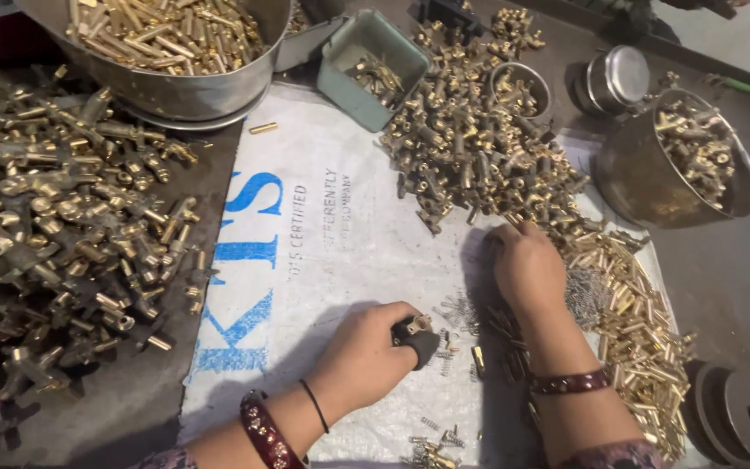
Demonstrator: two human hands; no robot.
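Observation:
My left hand [366,352] rests low on a white woven sack sheet [323,252] and grips a small dark brass valve part [416,331] between thumb and fingers. My right hand [527,265] lies palm down at the near edge of a big heap of brass fittings [470,148], its fingertips in among the pieces; whether it holds one is hidden. Small steel springs [459,310] lie scattered between the two hands. A band of short brass tubes [631,321] runs along the right of my right arm.
A large pile of brass valve bodies [54,234] covers the left of the table. At the back stand a wide steel bowl of brass rods [167,52], a green plastic tub [373,65], a small steel cup [521,87] and a metal pot of fittings [683,165]. Dark discs [740,417] lie bottom right.

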